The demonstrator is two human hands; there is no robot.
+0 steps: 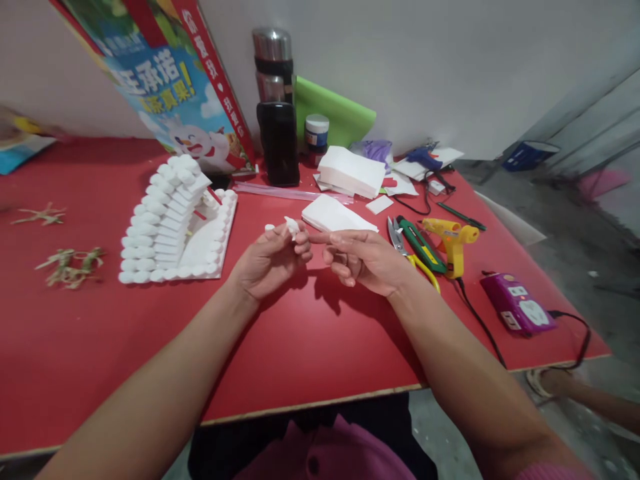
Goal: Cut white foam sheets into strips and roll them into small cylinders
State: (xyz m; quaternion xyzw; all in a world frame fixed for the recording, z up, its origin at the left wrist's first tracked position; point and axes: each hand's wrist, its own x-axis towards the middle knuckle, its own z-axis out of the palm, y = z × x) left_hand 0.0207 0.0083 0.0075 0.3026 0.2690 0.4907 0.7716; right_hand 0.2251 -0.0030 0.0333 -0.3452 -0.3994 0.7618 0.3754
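Over the middle of the red table (300, 347), my left hand (275, 260) pinches a small white piece (292, 228) between thumb and fingers. My right hand (363, 259) is just to its right, its fingers bent and close together, with fingertips near those of my left hand. Whether the right fingers hold anything is too small to tell. To the left stands a white model (170, 223) with rows of rounded white pieces and a stepped part. Folded white paper (337, 215) lies just behind my hands.
Scissors (395, 235), a green cutter (420, 245) and a yellow glue gun (453, 241) lie right, with a purple box (519, 303) and cords. A black phone (279, 143), steel flask (273, 50) and printed bag (185, 87) stand behind. Straw figures (73, 267) lie left.
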